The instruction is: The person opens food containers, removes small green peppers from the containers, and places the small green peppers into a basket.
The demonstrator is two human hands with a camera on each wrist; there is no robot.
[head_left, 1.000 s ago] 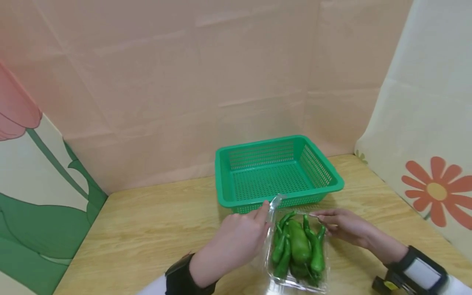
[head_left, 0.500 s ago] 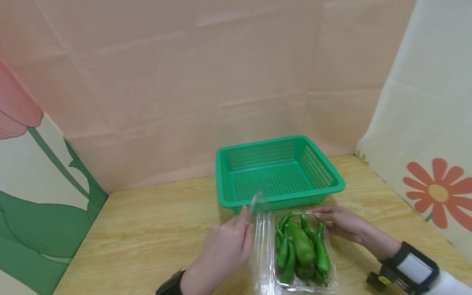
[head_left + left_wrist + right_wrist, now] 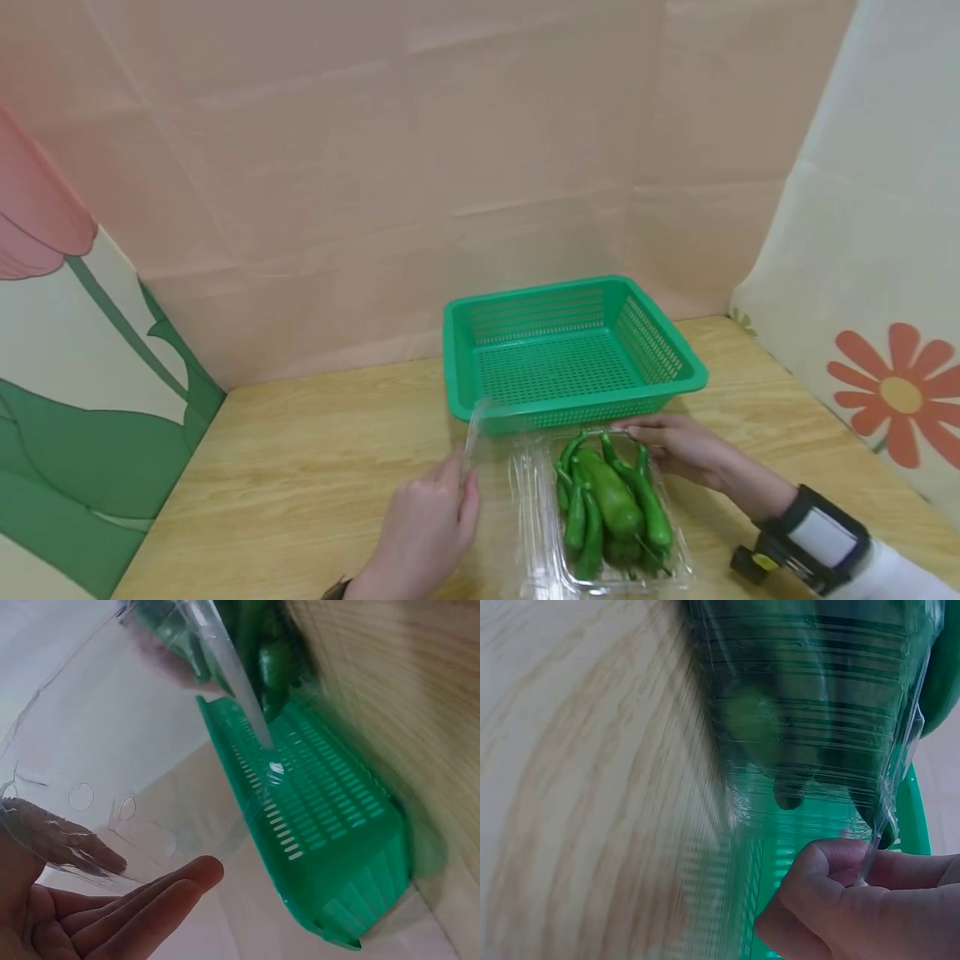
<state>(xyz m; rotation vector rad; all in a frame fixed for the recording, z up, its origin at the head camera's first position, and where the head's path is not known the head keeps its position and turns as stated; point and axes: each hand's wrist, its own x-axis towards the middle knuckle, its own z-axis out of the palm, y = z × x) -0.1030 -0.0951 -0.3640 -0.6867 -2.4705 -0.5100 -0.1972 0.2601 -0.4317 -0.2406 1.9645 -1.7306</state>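
A clear plastic clamshell box (image 3: 678, 573) sits on the table, holding several long green peppers (image 3: 591, 533) around one larger, fatter green pepper (image 3: 611, 498). Its clear lid (image 3: 90, 742) stands swung up on the left side. My left hand (image 3: 423, 525) holds that lid at its edge, thumb and fingers on either side of the thin plastic; in the left wrist view the fingers (image 3: 150, 911) are fairly straight. With thumb and fingertips my right hand (image 3: 686, 454) pinches the box's rim at the far right corner, seen close in the right wrist view.
Just behind the box stands a green perforated plastic basket (image 3: 555, 367) with nothing in it. The wooden table (image 3: 322, 475) meets a pink cloth backdrop (image 3: 337, 192) at the back. Flower-printed sheets (image 3: 847, 250) border both sides.
My left hand has moved left and down, drawing the lid away from the peppers and wider open. The right hand stays on the far right corner, shifting slightly left.
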